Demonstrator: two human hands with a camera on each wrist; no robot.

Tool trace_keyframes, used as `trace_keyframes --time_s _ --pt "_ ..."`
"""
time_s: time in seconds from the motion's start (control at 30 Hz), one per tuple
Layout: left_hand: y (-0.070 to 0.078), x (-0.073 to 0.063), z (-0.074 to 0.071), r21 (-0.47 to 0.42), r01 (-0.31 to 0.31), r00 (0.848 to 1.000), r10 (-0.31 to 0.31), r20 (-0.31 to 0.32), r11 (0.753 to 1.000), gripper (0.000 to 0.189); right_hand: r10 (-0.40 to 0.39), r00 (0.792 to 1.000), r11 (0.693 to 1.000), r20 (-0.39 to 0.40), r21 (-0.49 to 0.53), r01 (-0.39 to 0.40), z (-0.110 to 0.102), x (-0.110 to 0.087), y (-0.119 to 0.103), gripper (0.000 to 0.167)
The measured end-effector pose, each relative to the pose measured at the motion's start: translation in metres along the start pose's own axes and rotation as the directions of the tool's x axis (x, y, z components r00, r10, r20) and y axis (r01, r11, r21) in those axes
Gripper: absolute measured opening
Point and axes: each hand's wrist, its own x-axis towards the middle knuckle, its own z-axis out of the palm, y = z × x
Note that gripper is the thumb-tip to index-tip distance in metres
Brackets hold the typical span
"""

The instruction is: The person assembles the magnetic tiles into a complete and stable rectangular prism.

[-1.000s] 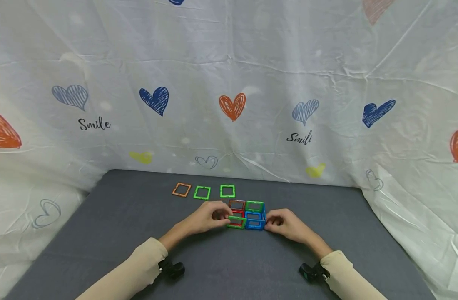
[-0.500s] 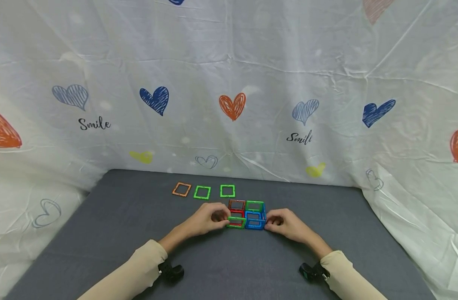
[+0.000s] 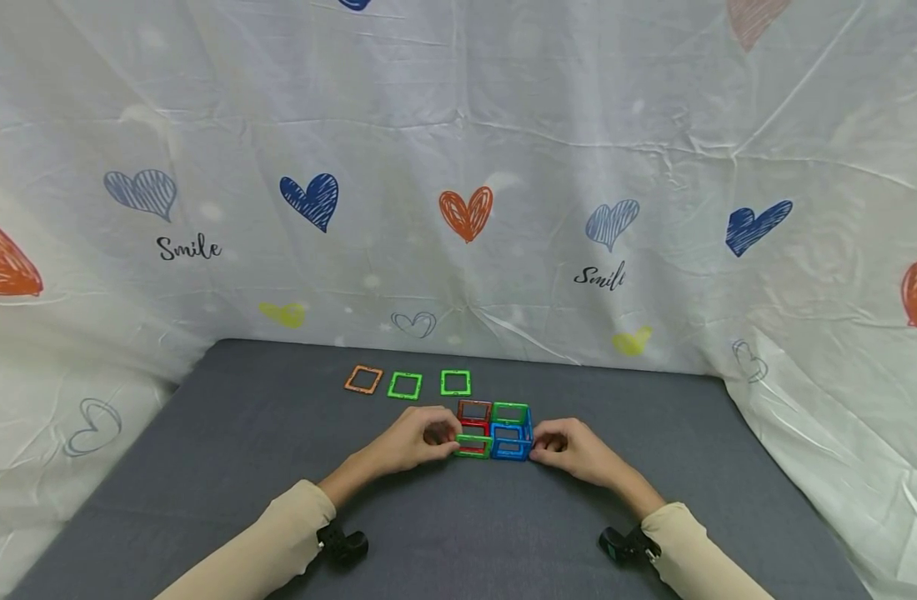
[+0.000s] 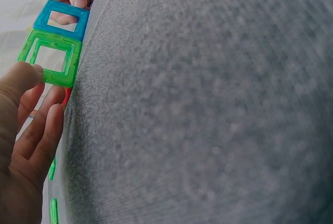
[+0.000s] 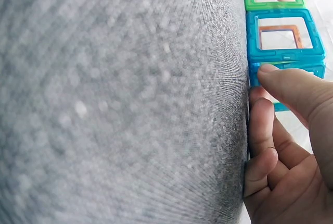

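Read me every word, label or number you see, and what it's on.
"Smile": black script on the white backdrop, left side, below a light-blue heart.
"Smil", final letter distorted and unclear: same script, right side of the backdrop.
Tiles: any markings too small to read.
Black wrist devices: nothing legible.

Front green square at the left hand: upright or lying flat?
Upright: in the left wrist view, the green square stands on edge on the table, beside the blue square.

Left sleeve is showing plain cream cloth | right sleeve is matching it | wrist cameras are displaying black, rounded housings
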Motion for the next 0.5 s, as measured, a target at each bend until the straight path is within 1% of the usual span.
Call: trace_keyframes --time_s 0.27,0.5 --pt "-0.001 0.0008 0.0013 -0.01 -0.014 1.0 0.014 -0.002 1.0 0.015 -0.009 1.0 1.0 -0.003 -0.005 0.009 0.0003 -0.0006 -0.0007 0.011" --pt "-0.0008 0.0011 0.0009 -0.001 -0.014 1.0 0.014 -0.002 1.0 0.016 -0.018 1.0 1.0 -0.007 -0.013 0.018 0.0006 -0.0008 -0.0009 0.011"
